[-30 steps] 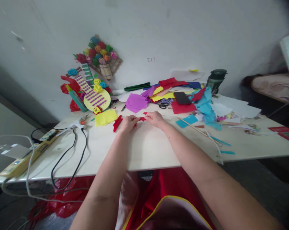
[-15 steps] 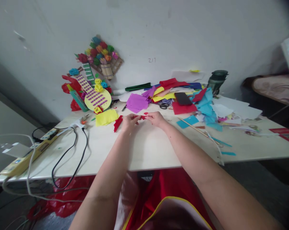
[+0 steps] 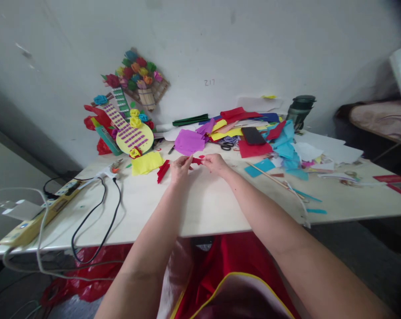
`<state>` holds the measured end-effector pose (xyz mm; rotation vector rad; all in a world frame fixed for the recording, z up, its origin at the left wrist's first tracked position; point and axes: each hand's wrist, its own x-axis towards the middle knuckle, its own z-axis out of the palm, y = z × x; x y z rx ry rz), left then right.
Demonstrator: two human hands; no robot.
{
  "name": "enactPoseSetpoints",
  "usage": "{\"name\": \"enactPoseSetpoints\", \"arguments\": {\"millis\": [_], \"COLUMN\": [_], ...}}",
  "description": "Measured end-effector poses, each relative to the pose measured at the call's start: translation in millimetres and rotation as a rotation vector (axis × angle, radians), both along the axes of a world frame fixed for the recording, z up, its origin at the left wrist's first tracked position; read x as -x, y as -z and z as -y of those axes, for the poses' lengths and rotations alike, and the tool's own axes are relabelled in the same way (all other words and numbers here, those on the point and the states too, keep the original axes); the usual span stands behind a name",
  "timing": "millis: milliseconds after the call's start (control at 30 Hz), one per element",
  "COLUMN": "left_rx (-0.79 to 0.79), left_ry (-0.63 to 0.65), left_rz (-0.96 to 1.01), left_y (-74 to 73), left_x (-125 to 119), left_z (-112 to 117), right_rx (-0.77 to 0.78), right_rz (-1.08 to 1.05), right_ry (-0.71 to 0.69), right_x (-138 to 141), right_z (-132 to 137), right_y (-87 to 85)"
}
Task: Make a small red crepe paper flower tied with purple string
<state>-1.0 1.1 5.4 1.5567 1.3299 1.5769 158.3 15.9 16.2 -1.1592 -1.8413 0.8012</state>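
Between my two hands a small strip of red crepe paper (image 3: 196,161) is stretched just above the white table (image 3: 207,199). My left hand (image 3: 181,168) pinches its left end, and my right hand (image 3: 215,164) pinches the right end between thumb and fingers. Another folded piece of red paper (image 3: 163,171) lies just left of my left hand. Behind my right hand a small red scrap (image 3: 202,157) shows in part. Yellow paper (image 3: 147,163) lies farther left, and purple paper (image 3: 188,141) lies beyond my hands.
Scissors (image 3: 226,146), a phone (image 3: 253,136) and heaped coloured paper stand toward the wall. On the left are a power strip (image 3: 40,217), a glue gun (image 3: 112,169), a glue bottle (image 3: 106,137) and paper flowers (image 3: 135,119). A wooden stick (image 3: 270,176) and a dark bottle (image 3: 300,110) are at right.
My left hand has turned more upright, its fingers raised along the red strip. My right hand stays nearly in place, still pinching it. The view has shifted slightly.
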Motion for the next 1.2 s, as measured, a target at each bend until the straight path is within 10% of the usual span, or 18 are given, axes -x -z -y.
{"name": "enactPoseSetpoints", "arguments": {"millis": [333,667,1200], "left_rx": [0.103,0.177,0.225], "left_ry": [0.099,0.303,0.291], "left_rz": [0.170,0.301,0.437], "left_y": [0.1,-5.5,-7.1], "left_x": [0.0,2.6,8.3], "left_z": [2.1,7.7,4.1], "right_rx": [0.278,0.246,0.193], "right_rz": [-0.207,-0.243,-0.245], "right_ry": [-0.222,-0.177,-0.174], "right_x": [-2.6,-2.6,-4.4], "right_z": [8.3,7.8,9.5], "right_y": [-2.1,-2.7,-4.9]}}
